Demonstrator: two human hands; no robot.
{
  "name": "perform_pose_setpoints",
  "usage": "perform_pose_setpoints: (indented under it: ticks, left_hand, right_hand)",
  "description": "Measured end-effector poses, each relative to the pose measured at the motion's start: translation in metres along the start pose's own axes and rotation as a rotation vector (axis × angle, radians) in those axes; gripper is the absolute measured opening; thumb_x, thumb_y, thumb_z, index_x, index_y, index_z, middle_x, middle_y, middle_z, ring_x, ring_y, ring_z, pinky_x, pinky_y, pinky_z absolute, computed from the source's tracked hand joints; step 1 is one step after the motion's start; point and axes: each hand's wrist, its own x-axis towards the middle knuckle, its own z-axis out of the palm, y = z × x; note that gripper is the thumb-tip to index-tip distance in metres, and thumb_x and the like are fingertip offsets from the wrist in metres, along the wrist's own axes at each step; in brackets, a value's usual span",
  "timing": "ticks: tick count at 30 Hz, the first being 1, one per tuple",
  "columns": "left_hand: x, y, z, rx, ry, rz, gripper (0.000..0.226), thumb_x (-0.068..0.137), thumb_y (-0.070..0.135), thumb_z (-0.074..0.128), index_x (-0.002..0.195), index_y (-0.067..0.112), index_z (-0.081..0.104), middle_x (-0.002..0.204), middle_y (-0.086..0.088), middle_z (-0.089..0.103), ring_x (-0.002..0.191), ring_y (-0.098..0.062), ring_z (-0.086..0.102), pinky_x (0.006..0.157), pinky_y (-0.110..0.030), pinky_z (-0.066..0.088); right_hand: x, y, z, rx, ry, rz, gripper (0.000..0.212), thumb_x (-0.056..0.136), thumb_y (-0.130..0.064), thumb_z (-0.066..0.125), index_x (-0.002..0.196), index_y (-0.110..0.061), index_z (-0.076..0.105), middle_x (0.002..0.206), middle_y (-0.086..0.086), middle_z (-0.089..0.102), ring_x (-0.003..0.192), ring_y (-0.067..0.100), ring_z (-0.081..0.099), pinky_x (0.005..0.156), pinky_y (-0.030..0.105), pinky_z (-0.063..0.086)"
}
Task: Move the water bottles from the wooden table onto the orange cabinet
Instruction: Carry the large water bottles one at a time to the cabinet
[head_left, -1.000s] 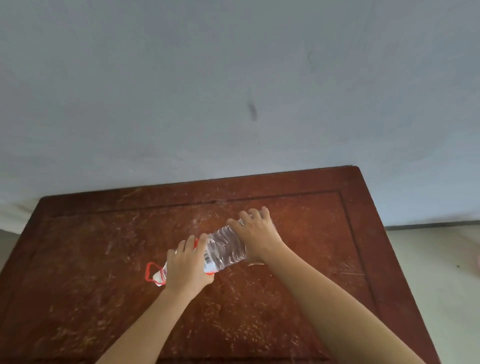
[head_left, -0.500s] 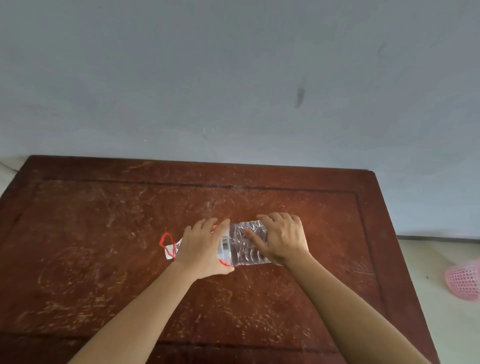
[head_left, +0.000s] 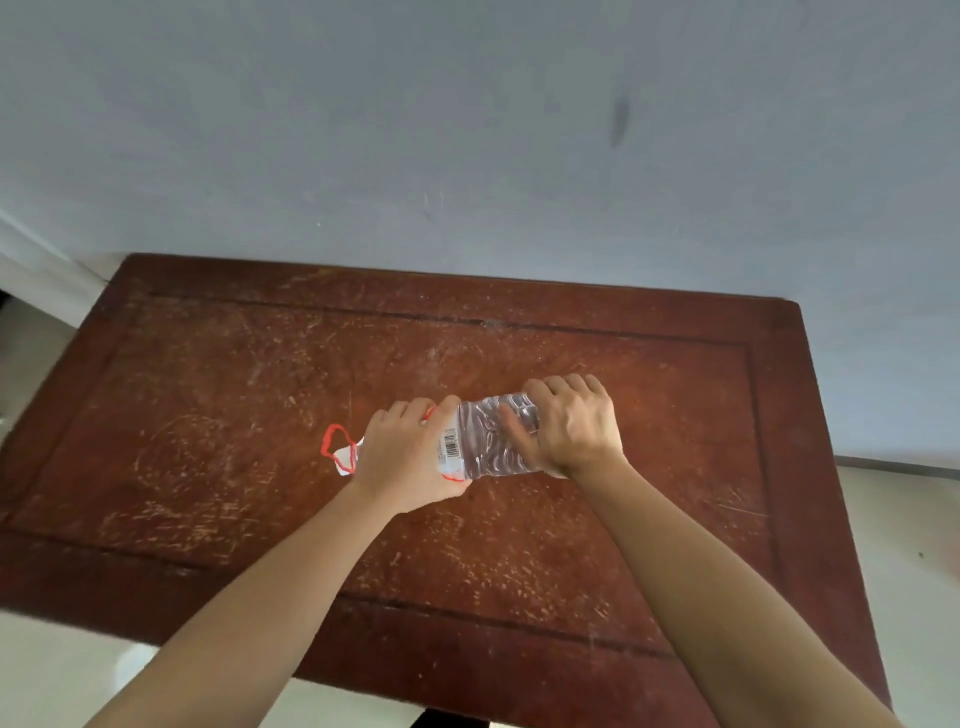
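A clear plastic water bottle with a white barcode label and a red carry loop at its cap end lies on its side over the middle of the worn reddish-brown wooden table. My left hand grips the bottle's neck end, fingers curled over the top and thumb along the label. At the base end my right hand wraps round the ribbed body. Whether the bottle touches the tabletop I cannot tell. No orange cabinet is in view.
A pale grey wall stands right behind the table's far edge. Light floor shows to the right of the table and at the lower left. The table's front edge runs under my forearms.
The view has swung, so the table now shows further to the left and nearer. The bottle has levelled from tilted to nearly horizontal. Both hands keep their hold on it.
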Motion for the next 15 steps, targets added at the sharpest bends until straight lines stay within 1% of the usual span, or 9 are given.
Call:
perform_pose_setpoints:
  ticks: [1, 4, 7, 9, 11, 15]
  left_hand:
    - [-0.008, 0.003, 0.001, -0.007, 0.012, -0.019, 0.097, 0.056, 0.077, 0.069, 0.134, 0.024, 0.048, 0.114, 0.000, 0.066, 0.100, -0.025, 0.064, 0.082, -0.040, 0.052]
    - [-0.043, 0.022, 0.001, 0.007, 0.001, -0.097, 0.096, 0.058, 0.077, 0.068, 0.135, 0.024, 0.049, 0.116, 0.001, 0.066, 0.104, -0.023, 0.064, 0.084, -0.041, 0.053]
    - [-0.082, 0.033, -0.006, 0.014, -0.001, -0.193, 0.094, 0.056, 0.075, 0.070, 0.133, 0.024, 0.051, 0.112, 0.001, 0.066, 0.101, -0.023, 0.065, 0.081, -0.041, 0.053]
    - [-0.116, 0.033, -0.015, 0.015, 0.024, -0.296, 0.092, 0.054, 0.073, 0.070, 0.130, 0.025, 0.053, 0.108, 0.001, 0.066, 0.097, -0.023, 0.065, 0.078, -0.041, 0.053]
    - [-0.148, 0.030, -0.023, 0.029, 0.033, -0.390, 0.091, 0.054, 0.073, 0.067, 0.130, 0.024, 0.056, 0.106, 0.001, 0.067, 0.093, -0.024, 0.065, 0.075, -0.041, 0.053]
    - [-0.222, 0.014, -0.038, 0.042, 0.047, -0.583, 0.091, 0.053, 0.073, 0.066, 0.130, 0.023, 0.058, 0.103, 0.001, 0.065, 0.087, -0.026, 0.063, 0.071, -0.041, 0.051]
  right_hand:
    - [-0.002, 0.000, 0.000, 0.009, 0.000, -0.030, 0.069, 0.098, -0.066, 0.029, 0.082, -0.014, 0.071, 0.076, 0.005, 0.071, 0.070, 0.030, 0.066, 0.076, 0.042, 0.050]
    - [-0.021, 0.002, -0.004, 0.041, -0.027, -0.128, 0.055, 0.095, -0.061, 0.043, 0.081, -0.015, 0.069, 0.076, 0.002, 0.071, 0.072, 0.028, 0.068, 0.075, 0.039, 0.051]
    - [-0.036, -0.013, -0.005, 0.108, -0.062, -0.201, 0.051, 0.093, -0.058, 0.046, 0.080, -0.016, 0.071, 0.075, 0.000, 0.072, 0.072, 0.026, 0.069, 0.074, 0.037, 0.051]
    - [-0.041, -0.036, -0.005, 0.168, -0.055, -0.295, 0.051, 0.094, -0.057, 0.046, 0.078, -0.017, 0.072, 0.074, -0.001, 0.072, 0.070, 0.024, 0.069, 0.071, 0.036, 0.052]
    - [-0.043, -0.063, -0.006, 0.208, -0.057, -0.382, 0.050, 0.094, -0.057, 0.046, 0.079, -0.017, 0.073, 0.074, -0.003, 0.072, 0.071, 0.023, 0.070, 0.072, 0.036, 0.053]
    - [-0.053, -0.136, -0.017, 0.259, -0.072, -0.566, 0.044, 0.091, -0.055, 0.050, 0.077, -0.019, 0.073, 0.072, -0.005, 0.072, 0.070, 0.022, 0.071, 0.072, 0.034, 0.053]
